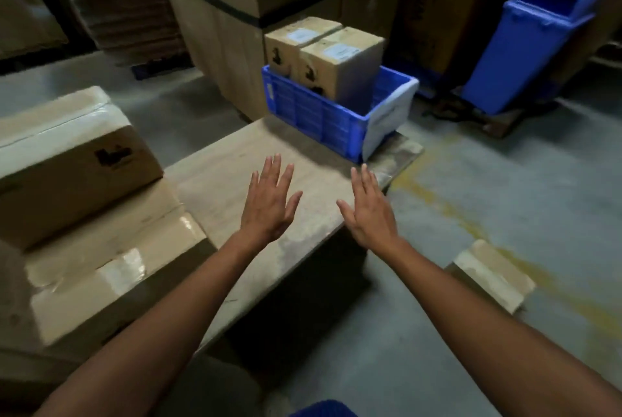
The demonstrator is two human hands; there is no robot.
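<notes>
Your left hand & right hand were spread flat, holding nothing, above the wood table. Blue crate w/ two cartons sat at the far end, untouched. Reach looked barely begun; the grab & lift were all left, imo.

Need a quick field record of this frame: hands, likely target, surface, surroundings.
left hand: open, fingers straight, above the table, holding nothing
right hand: open, fingers straight, over the table's right edge, holding nothing
likely target: blue crate, at the table's far end, ahead of both hands, untouched
crate contents: first box and second box, side by side, tops above the rim
left of table: stacked cartons, taped
floor, right: small box; blue bin further back
</notes>
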